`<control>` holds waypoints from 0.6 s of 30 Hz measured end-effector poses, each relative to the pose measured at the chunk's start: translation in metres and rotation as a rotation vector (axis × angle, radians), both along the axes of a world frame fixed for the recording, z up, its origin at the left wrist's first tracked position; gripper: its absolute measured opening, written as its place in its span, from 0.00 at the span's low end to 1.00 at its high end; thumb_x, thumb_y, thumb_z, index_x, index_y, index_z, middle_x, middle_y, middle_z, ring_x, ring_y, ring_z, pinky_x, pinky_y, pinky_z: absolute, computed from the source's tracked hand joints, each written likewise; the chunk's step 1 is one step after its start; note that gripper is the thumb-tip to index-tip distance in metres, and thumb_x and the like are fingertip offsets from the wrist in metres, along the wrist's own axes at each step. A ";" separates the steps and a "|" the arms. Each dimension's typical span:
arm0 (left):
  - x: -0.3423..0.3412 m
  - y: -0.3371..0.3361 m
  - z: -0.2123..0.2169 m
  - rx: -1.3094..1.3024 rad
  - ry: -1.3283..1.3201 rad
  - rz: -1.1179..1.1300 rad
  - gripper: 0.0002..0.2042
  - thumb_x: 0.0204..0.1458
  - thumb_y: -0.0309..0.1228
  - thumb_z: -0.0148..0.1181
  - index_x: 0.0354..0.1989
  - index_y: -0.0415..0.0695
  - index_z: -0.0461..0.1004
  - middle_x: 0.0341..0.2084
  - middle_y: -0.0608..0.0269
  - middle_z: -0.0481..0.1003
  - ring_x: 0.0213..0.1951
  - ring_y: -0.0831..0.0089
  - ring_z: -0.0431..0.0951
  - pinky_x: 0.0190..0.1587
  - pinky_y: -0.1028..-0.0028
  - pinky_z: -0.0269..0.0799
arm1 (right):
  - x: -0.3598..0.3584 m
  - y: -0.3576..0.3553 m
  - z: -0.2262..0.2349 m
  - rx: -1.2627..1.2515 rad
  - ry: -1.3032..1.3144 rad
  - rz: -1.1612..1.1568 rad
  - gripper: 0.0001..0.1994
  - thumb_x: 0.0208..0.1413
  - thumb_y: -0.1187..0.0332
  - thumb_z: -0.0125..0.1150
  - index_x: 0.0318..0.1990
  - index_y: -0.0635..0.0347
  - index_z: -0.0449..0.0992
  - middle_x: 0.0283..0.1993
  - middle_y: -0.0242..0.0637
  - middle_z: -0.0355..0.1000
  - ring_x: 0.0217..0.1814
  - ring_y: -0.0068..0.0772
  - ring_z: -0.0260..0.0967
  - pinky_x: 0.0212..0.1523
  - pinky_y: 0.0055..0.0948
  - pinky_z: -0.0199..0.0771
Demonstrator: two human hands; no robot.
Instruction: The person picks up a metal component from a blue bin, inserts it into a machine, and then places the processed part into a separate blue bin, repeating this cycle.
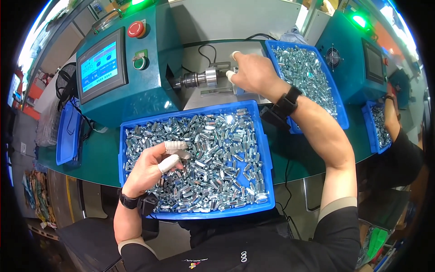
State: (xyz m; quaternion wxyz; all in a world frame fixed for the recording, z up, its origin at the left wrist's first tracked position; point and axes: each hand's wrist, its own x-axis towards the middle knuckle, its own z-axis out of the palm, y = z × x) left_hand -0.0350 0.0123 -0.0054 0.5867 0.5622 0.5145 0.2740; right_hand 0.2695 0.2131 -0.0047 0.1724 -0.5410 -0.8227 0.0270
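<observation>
The step in hand looks like feeding 1 small metal part into the machine's spindle chuck [206,77]. The right hand [253,72] reaches to that chuck, its taped fingertips [230,76] pressed close at the chuck's face; whether they pinch a part there I cannot tell, as the piece is too small to see. The left hand [154,167] rests in the near blue tray [265,149], taped thumb and forefinger drawn together over the loose silver hex nuts [217,149], apparently picking 1 up. The next move seems to call for a clean, straight seating of the part on the spindle, with the left hand ready with another.

A second blue tray [337,104], right of the chuck, is heaped with similar silver parts [303,68]. Both trays sit on the green worktop [104,149] before the teal machine [149,90] with its touchscreen [99,68].
</observation>
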 end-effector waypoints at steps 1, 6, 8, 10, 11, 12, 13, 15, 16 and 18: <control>0.000 0.000 0.000 -0.007 0.004 0.010 0.17 0.66 0.26 0.55 0.62 0.38 0.74 0.47 0.57 0.83 0.41 0.75 0.83 0.43 0.75 0.77 | 0.000 -0.003 0.003 0.003 0.041 0.011 0.28 0.56 0.53 0.65 0.58 0.65 0.75 0.35 0.53 0.80 0.41 0.55 0.78 0.46 0.47 0.77; 0.001 -0.002 -0.004 0.025 -0.014 -0.012 0.18 0.65 0.26 0.55 0.62 0.37 0.74 0.47 0.57 0.82 0.41 0.75 0.83 0.45 0.74 0.78 | 0.021 -0.011 0.021 -0.015 0.149 0.004 0.26 0.57 0.55 0.63 0.57 0.64 0.76 0.38 0.52 0.81 0.45 0.57 0.79 0.48 0.48 0.76; -0.002 -0.006 -0.005 0.040 -0.008 -0.013 0.18 0.65 0.27 0.56 0.61 0.37 0.74 0.47 0.57 0.82 0.41 0.75 0.83 0.46 0.73 0.78 | 0.036 -0.012 0.019 -0.032 0.161 0.002 0.26 0.57 0.55 0.64 0.58 0.64 0.76 0.39 0.53 0.81 0.46 0.57 0.79 0.49 0.48 0.76; -0.005 -0.006 -0.004 0.049 -0.023 -0.008 0.18 0.65 0.27 0.56 0.61 0.37 0.74 0.47 0.57 0.82 0.41 0.75 0.83 0.47 0.73 0.78 | 0.068 -0.010 0.013 0.040 0.066 -0.113 0.26 0.58 0.55 0.63 0.58 0.63 0.76 0.41 0.54 0.81 0.49 0.58 0.78 0.52 0.48 0.76; -0.005 -0.005 -0.002 0.051 -0.037 -0.017 0.18 0.64 0.27 0.56 0.61 0.37 0.74 0.47 0.57 0.82 0.41 0.75 0.82 0.48 0.73 0.78 | 0.097 -0.008 0.003 0.088 0.033 -0.119 0.25 0.59 0.55 0.63 0.58 0.62 0.77 0.43 0.55 0.81 0.50 0.58 0.78 0.53 0.48 0.75; -0.006 -0.004 -0.001 0.050 -0.057 -0.026 0.18 0.64 0.27 0.56 0.61 0.37 0.74 0.47 0.57 0.82 0.41 0.75 0.82 0.48 0.72 0.78 | 0.129 -0.007 -0.005 0.135 -0.005 -0.124 0.24 0.59 0.55 0.63 0.57 0.61 0.78 0.45 0.56 0.80 0.52 0.59 0.78 0.54 0.48 0.75; -0.007 -0.006 -0.001 0.047 -0.076 -0.023 0.18 0.64 0.27 0.56 0.61 0.37 0.74 0.47 0.57 0.82 0.41 0.75 0.82 0.49 0.72 0.78 | 0.149 -0.012 0.000 0.053 -0.037 -0.177 0.24 0.60 0.54 0.63 0.57 0.61 0.78 0.47 0.56 0.80 0.52 0.59 0.78 0.54 0.49 0.75; -0.008 -0.005 0.000 0.042 -0.092 -0.008 0.18 0.64 0.27 0.56 0.61 0.37 0.74 0.47 0.57 0.82 0.41 0.75 0.82 0.49 0.72 0.78 | 0.175 -0.030 0.009 -0.030 -0.179 -0.327 0.22 0.60 0.54 0.64 0.55 0.62 0.79 0.49 0.54 0.80 0.51 0.55 0.79 0.52 0.46 0.76; -0.009 -0.003 0.000 0.042 -0.089 -0.021 0.18 0.65 0.27 0.56 0.61 0.37 0.74 0.47 0.57 0.82 0.41 0.75 0.82 0.50 0.72 0.78 | 0.177 -0.040 0.014 -0.031 -0.286 -0.423 0.21 0.60 0.55 0.65 0.53 0.63 0.80 0.49 0.52 0.81 0.49 0.51 0.80 0.51 0.43 0.77; -0.009 -0.004 -0.002 0.034 -0.087 -0.027 0.18 0.65 0.27 0.56 0.62 0.37 0.74 0.47 0.57 0.82 0.41 0.76 0.81 0.50 0.71 0.78 | 0.170 -0.057 0.019 -0.024 -0.170 -0.340 0.20 0.60 0.57 0.67 0.52 0.63 0.80 0.47 0.50 0.81 0.47 0.48 0.81 0.49 0.41 0.78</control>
